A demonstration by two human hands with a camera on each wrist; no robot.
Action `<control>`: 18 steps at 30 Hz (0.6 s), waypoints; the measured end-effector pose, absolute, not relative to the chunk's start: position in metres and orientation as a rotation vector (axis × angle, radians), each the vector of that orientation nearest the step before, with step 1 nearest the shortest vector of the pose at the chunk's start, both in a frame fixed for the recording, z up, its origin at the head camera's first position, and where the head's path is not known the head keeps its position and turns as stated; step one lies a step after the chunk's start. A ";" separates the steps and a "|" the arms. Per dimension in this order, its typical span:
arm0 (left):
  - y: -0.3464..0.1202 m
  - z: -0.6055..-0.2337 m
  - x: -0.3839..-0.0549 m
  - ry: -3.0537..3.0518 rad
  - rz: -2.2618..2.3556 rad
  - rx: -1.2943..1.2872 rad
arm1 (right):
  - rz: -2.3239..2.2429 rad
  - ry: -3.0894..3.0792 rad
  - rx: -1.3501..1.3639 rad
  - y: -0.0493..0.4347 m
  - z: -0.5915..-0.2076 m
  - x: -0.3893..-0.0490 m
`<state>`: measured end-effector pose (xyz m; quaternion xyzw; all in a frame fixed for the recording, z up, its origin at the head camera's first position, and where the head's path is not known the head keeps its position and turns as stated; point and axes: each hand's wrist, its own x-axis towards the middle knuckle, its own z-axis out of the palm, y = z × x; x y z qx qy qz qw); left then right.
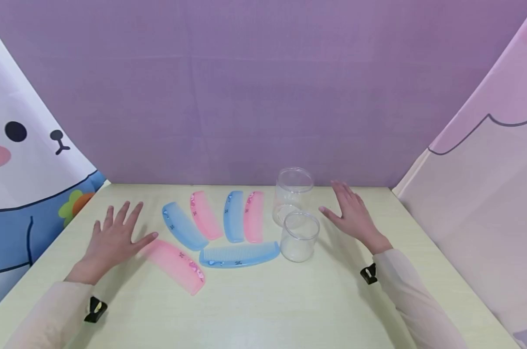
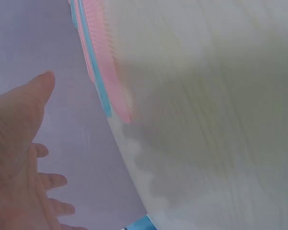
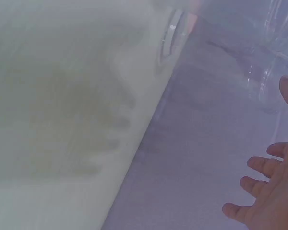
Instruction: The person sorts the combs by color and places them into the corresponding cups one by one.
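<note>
My left hand (image 1: 113,242) hovers with fingers spread over the left of the table, its thumb near a pink comb (image 1: 176,266). On the other side my right hand (image 1: 352,215), fingers straight, is held to the right of two clear round containers. The taller container (image 1: 293,196) stands behind the shorter container (image 1: 300,236). Between the hands lie several combs: a slanted blue comb (image 1: 184,227), a pink comb (image 1: 206,215), an upright-lying blue comb (image 1: 234,216), another pink comb (image 1: 254,216), and a blue comb (image 1: 239,255) lying crosswise. Neither hand holds anything.
A pale wooden table (image 1: 255,310) carries everything. Behind it rises a purple cloth (image 1: 246,97). Printed cartoon curtains flank it, a white and blue one (image 1: 23,184) at left and a pink and white one (image 1: 486,169) at right. Black straps (image 1: 95,310) hang at the wrists.
</note>
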<state>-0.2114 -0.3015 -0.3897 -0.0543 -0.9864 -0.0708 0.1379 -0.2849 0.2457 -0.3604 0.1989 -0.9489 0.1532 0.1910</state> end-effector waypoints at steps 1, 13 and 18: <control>-0.300 -0.390 -0.212 -2.846 -0.195 -0.171 | 0.447 -2.651 0.566 0.244 -0.359 -0.286; -0.286 -0.387 -0.210 -2.863 -0.167 -0.261 | 0.627 -2.579 0.576 0.229 -0.349 -0.298; -0.283 -0.389 -0.209 -2.858 -0.188 -0.318 | 0.735 -2.580 0.548 0.222 -0.345 -0.302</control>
